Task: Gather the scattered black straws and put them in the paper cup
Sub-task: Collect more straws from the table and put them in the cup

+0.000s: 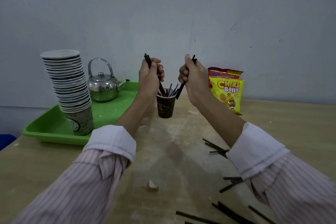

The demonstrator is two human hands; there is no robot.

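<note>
The pale wooden desk [54,169] fills the lower half of the view and ends at a grey-white wall [163,14]; its left half near the person is bare, as is the strip between the two forearms. A bright green plastic tray [45,129] sits at the far left corner, its near rim close to the desk's left edge. On the tray's near part stands a tall leaning stack of printed paper cups [71,89]; the print on the lowest cup is too blurred to read. Behind it on the tray sits a shiny steel kettle with a hoop handle [103,87], spout pointing right.

At the far edge, right of centre, two snack bags stand against the wall: a yellow bag [227,94] reading "CHIKI Balls" in front of a red bag [224,73] whose small lettering is unclear.

Between tray and bags, the dark brown paper cup [165,106] stands upright at the desk's far middle, already holding several black straws. The left hand [150,76] is closed around a small bundle of black straws [148,59], lower ends reaching into the cup. The right hand [192,76] is clamped on another few straws [181,87], their tips just beside the cup's rim. Loose black straws [216,149] lie scattered along the desk's near right side, partly under the striped right sleeve [291,187].
</note>
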